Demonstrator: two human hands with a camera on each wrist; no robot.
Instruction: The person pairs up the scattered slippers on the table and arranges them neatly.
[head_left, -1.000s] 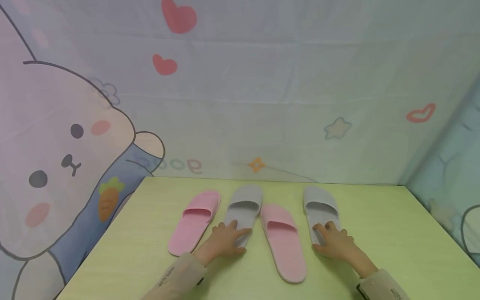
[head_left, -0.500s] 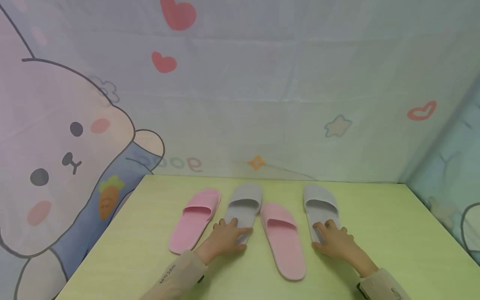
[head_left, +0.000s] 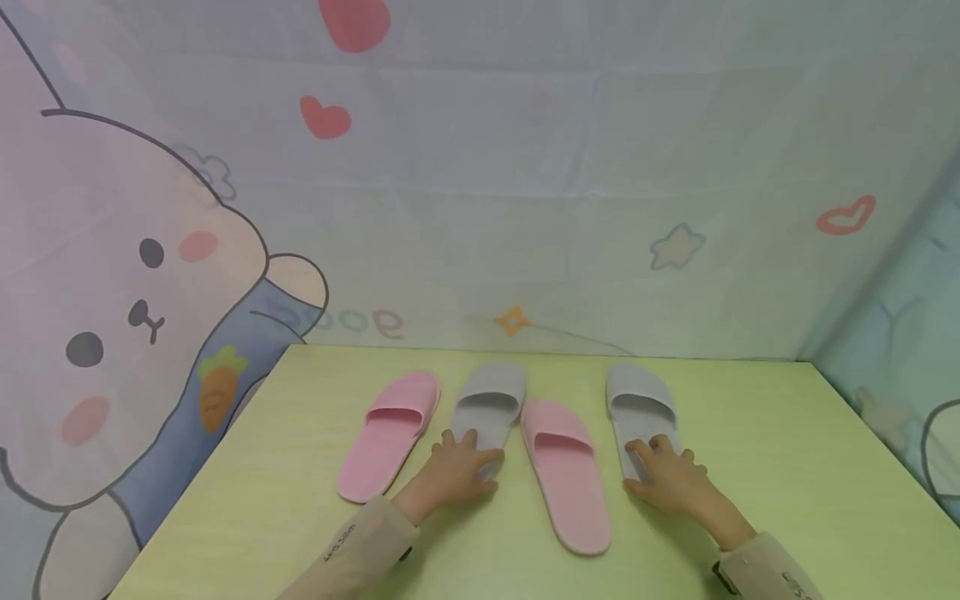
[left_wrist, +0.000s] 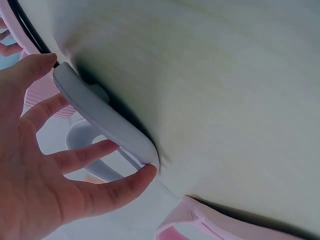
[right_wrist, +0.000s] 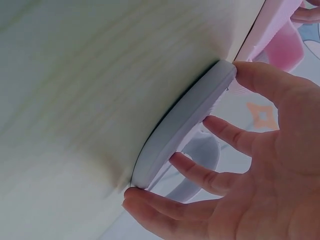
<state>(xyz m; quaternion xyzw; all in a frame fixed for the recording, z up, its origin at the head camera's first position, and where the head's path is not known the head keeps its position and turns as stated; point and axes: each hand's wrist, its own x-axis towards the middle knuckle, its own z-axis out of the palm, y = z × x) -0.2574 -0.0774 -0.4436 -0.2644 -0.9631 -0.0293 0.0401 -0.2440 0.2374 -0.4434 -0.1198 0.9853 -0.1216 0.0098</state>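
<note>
In the head view my left hand (head_left: 453,472) grips the heel end of the left grey slipper (head_left: 491,379). The left wrist view has thumb and fingers spread round that heel, with a dark shadow under its edge. Further right, my right hand (head_left: 670,479) holds the heel of the other grey slipper (head_left: 640,383) between thumb and outer fingers, the middle ones on its insole. Both straps point to the back of the table. A pink slipper (head_left: 382,454) lies left of my left hand; a second pink slipper (head_left: 576,500) lies between the grey ones. The palms hide the heels from above.
The slippers lie on a pale yellow-green table (head_left: 765,467). Behind its back edge hangs a printed cloth (head_left: 540,167) with hearts, stars and a cartoon animal. Another cloth (head_left: 915,333) borders the right side.
The scene sits slightly higher in the head view. My left hand has shifted a touch to the right over the grey heel. My right hand keeps its hold, and the pink slippers have not moved.
</note>
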